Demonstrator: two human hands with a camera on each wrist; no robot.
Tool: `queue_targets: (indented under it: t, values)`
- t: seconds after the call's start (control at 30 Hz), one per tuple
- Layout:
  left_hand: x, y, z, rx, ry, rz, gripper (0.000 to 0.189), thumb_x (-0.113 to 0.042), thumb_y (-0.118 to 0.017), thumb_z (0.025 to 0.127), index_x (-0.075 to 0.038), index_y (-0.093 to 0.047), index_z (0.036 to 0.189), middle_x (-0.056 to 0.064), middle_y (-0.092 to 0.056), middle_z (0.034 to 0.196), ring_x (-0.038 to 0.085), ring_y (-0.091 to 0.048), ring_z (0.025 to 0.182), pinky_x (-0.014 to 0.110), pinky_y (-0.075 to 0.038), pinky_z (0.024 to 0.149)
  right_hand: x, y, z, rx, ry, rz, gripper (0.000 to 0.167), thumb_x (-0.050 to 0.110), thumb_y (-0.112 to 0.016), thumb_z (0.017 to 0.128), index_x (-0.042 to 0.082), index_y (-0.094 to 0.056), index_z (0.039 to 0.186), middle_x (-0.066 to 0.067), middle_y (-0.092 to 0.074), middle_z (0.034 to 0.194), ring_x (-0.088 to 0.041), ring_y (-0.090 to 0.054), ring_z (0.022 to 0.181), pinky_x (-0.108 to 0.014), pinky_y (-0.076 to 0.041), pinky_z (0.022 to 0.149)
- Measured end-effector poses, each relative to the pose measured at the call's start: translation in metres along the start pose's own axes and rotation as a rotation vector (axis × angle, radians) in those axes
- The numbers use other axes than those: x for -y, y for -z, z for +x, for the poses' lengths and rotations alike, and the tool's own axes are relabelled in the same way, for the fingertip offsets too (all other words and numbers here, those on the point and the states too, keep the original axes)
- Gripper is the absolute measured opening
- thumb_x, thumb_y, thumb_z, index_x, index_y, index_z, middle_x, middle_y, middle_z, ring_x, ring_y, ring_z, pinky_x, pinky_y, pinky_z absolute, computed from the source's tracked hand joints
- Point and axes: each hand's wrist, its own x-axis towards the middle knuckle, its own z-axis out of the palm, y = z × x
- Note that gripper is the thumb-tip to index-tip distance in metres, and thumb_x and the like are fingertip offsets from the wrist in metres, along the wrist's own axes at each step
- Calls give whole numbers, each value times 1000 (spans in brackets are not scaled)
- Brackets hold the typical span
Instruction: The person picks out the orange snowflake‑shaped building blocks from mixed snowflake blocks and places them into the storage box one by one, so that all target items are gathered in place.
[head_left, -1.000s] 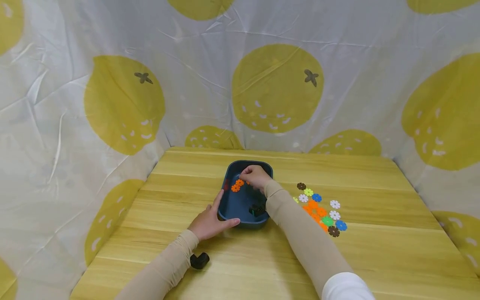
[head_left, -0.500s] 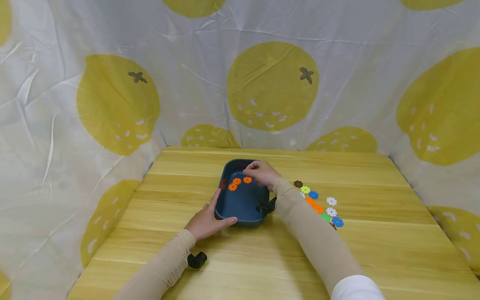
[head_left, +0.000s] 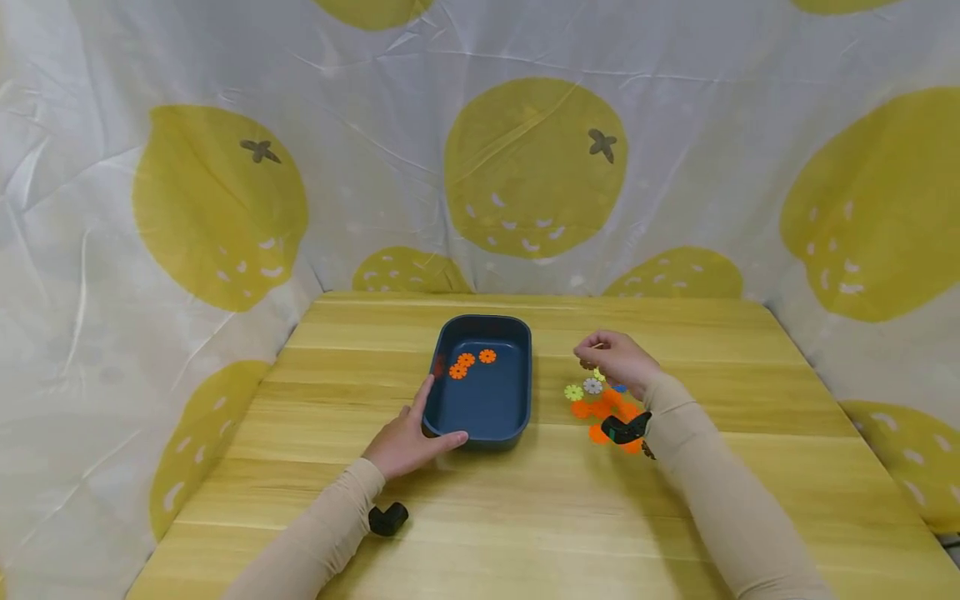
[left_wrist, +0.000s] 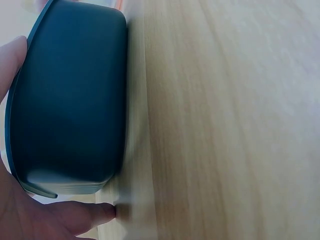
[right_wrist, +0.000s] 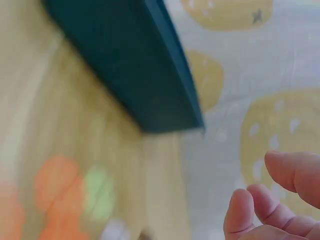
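A dark blue tray (head_left: 480, 408) stands on the table with several orange notched plastic discs (head_left: 487, 356) lying inside. My left hand (head_left: 405, 442) rests against its near left corner, thumb on the near rim and fingers along the left side. In the left wrist view, the thumb (left_wrist: 10, 62) touches the tray's rim. Over a loose group of notched discs to the right is my right hand (head_left: 618, 360), holding nothing. The right wrist view shows a gap between its thumb and fingers (right_wrist: 240, 210). Orange discs (head_left: 600, 408), a yellow-green disc (head_left: 573, 392) and a white disc (head_left: 592, 386) lie beneath it.
The wooden table (head_left: 495, 517) backs onto a curtain (head_left: 375, 167) printed with lemons. A black device (head_left: 627, 427) is worn at the right wrist and partly covers the loose discs. Another black device (head_left: 388, 518) sits at the left wrist.
The right hand has moved right, out from above the tray to over the loose discs. A single orange disc now shows in the tray beside the others. The left hand stays at the corner.
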Motion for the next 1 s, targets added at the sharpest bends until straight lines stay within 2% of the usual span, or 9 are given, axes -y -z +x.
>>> queue_targets:
  t: [0.1,0.2,0.37,0.57,0.8,1.0]
  values:
    - [0,2,-1,3,4,-1,117,-80,-67,76,-38,-1,164,35,-31,159,58,-41,139,69,-44,104,-23,15,-13,-3,-32,-15,41,34,-58,104,-1,-54,125,-3,-58,96,-10,-27,50,-30,-33,54]
    - [0,3,-1,5,1,-1,117,-80,-67,77,-38,0,164,35,-30,160,58,-40,140,70,-44,104,-41,25,-25,7,-65,-32,40,32,-58,105,-1,-52,125,-10,-56,99,-10,-29,51,-30,-34,53]
    - [1,3,0,1,-6,4,117,-80,-66,78,-36,0,164,31,-30,161,58,-40,141,69,-44,104,-59,32,-36,-25,-106,-83,36,30,-62,102,0,-52,120,-18,-60,115,-11,-33,52,-28,-37,52]
    - [2,1,1,-3,-12,9,117,-80,-66,78,-35,0,164,31,-31,161,57,-43,139,67,-45,103,-65,31,-42,-49,-87,-228,33,29,-66,99,0,-57,111,-15,-62,111,-21,-51,83,-33,-45,69]
    - [1,0,2,-3,-13,10,118,-80,-66,78,-35,-1,164,31,-33,160,57,-44,138,68,-45,104,-69,29,-44,-76,-95,-301,30,27,-69,97,1,-58,104,-12,-63,105,-21,-53,83,-31,-44,68]
    - [-1,-1,2,4,-14,9,118,-80,-66,78,-34,-1,164,30,-33,160,56,-43,139,68,-44,105,-71,26,-45,-81,-112,-339,35,29,-74,93,1,-56,103,-12,-59,101,-22,-51,81,-31,-43,67]
